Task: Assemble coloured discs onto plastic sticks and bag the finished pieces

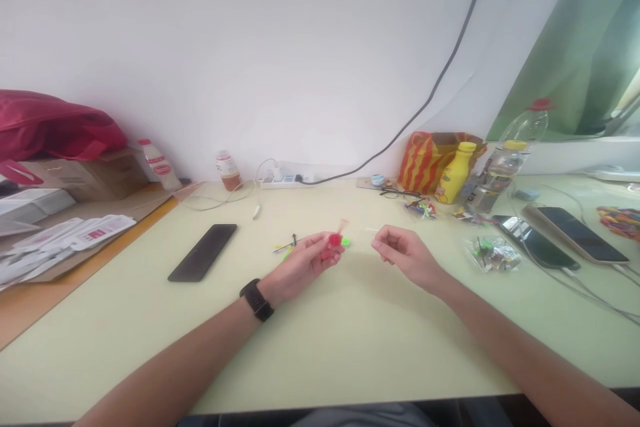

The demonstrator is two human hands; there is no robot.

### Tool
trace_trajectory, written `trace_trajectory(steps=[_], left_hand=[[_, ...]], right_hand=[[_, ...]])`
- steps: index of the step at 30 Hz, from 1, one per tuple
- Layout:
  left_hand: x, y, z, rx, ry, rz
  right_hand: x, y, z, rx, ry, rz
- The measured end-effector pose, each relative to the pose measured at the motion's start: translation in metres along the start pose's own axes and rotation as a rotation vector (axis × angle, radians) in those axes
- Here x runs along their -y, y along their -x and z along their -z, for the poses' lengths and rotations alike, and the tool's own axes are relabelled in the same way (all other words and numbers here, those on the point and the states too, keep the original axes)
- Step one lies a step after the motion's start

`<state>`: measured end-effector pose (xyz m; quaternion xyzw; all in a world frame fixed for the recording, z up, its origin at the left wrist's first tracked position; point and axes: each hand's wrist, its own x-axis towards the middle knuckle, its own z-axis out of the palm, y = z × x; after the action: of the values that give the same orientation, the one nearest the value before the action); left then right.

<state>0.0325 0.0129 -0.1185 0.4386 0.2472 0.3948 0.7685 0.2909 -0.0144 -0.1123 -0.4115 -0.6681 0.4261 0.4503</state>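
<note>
My left hand (313,259), with a black watch at the wrist, pinches a small red plastic piece (335,240) between thumb and fingers. A pale pinkish strip (343,224) sticks up from it, slightly blurred. My right hand (404,250) is closed in a pinch a short way to the right, apart from the red piece. A thin whitish sliver (371,230) shows at its fingertips; its kind is too faint to tell. Behind my left hand lie small coloured parts (286,248), partly hidden, and a bright green piece (345,242) shows just beside the red one.
A black phone (204,252) lies left on the table. Right are a clear bag of small parts (493,255), two phones with cables, a yellow bottle (456,173), clear bottles and a striped bag (420,163). A power strip (285,178) sits by the wall; boxes stand far left.
</note>
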Motion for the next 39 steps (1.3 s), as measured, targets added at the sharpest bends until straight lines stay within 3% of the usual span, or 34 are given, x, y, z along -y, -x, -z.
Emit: trace_trajectory(steps=[14, 25, 34, 39], left_hand=[[0.001, 0.001, 0.0, -0.031, -0.065, -0.005], [0.001, 0.0, -0.006, -0.048, -0.12, -0.014], [0.003, 0.0, -0.005, -0.069, -0.316, -0.078], [0.008, -0.001, -0.003, -0.058, -0.388, -0.113]], right_hand=[[0.001, 0.0, 0.002, 0.01, -0.034, 0.005], [-0.004, 0.002, -0.002, 0.072, 0.086, 0.059], [-0.002, 0.006, -0.005, 0.073, 0.139, 0.115], [-0.004, 0.01, -0.015, 0.1, 0.055, 0.065]])
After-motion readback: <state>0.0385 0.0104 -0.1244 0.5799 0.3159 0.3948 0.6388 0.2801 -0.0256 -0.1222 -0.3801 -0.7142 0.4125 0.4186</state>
